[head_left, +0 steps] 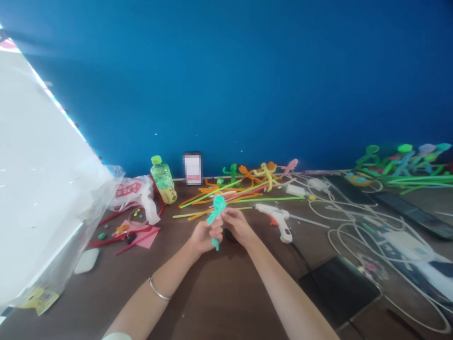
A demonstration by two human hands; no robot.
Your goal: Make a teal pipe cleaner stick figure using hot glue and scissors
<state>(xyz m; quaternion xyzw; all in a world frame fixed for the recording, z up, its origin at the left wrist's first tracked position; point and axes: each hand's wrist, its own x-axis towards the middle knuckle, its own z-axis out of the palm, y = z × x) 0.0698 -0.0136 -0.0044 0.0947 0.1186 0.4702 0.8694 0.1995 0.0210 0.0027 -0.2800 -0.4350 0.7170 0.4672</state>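
A teal pipe-cleaner figure point(217, 210) stands upright between my two hands over the brown table point(219, 293). My left hand point(205, 234) is closed round its lower stem; a thin bracelet sits on that wrist. My right hand point(236, 225) pinches the figure's side just below its coiled head. Behind the hands lies a loose pile of pipe cleaners point(226, 194) in green, orange and yellow.
A white glue gun point(278, 219) lies right of my hands. A green-capped bottle point(163, 180), plastic bags and pink paper are at the left. Finished pipe-cleaner figures point(264, 173) stand by the blue wall. White cables point(357, 222), a dark tablet point(338, 288) and a power strip fill the right.
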